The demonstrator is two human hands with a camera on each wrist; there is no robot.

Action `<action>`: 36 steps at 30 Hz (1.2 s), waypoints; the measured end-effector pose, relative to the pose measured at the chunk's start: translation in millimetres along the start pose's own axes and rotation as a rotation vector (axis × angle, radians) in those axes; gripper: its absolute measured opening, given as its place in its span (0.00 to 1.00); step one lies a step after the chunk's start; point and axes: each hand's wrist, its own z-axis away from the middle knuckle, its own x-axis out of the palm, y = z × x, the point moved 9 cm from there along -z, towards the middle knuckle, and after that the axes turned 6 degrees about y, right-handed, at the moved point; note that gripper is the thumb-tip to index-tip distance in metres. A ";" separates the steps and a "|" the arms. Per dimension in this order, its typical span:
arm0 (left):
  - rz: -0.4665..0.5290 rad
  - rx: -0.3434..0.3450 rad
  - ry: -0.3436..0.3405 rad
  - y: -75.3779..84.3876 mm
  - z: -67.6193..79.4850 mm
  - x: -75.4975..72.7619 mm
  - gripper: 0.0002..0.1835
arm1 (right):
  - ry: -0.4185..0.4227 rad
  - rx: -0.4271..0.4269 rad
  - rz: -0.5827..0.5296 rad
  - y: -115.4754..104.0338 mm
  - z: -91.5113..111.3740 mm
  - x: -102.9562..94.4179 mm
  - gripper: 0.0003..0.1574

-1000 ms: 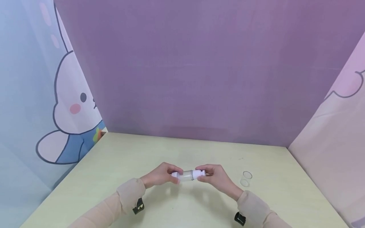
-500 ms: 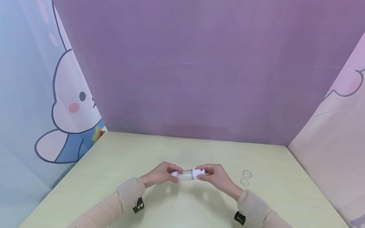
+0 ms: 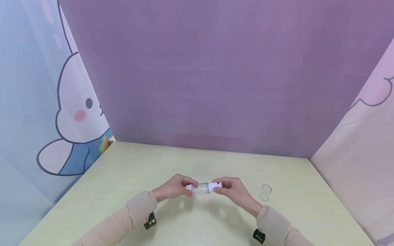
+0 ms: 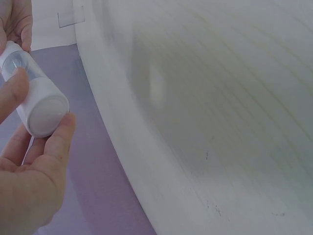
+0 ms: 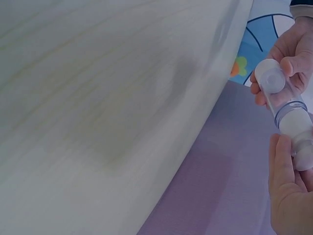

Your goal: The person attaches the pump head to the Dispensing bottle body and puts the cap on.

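Observation:
A clear pump bottle (image 3: 201, 188) with white ends is held crosswise above the table, between both hands. My left hand (image 3: 176, 187) grips its white base end, with thumb and fingers on opposite sides; the round flat bottom (image 4: 48, 115) faces the left wrist camera. At the other end, my right hand (image 3: 232, 189) pinches the white pump collar (image 5: 295, 123). Through the clear wall, a white round piece (image 5: 274, 81) shows inside the base end in the right wrist view. A clear cylindrical cap (image 3: 265, 193) lies on the table to the right of my right hand.
The pale wood-grain table (image 3: 138, 167) runs back to a purple panel (image 3: 215, 85). A curtain with a cartoon rabbit (image 3: 80, 102) hangs at the left, and a pale pink one (image 3: 363, 164) stands along the right edge.

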 end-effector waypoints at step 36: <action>0.003 0.003 0.005 -1.7 2.1 -1.8 0.17 | -0.051 -0.012 -0.111 -0.8 0.4 6.2 0.22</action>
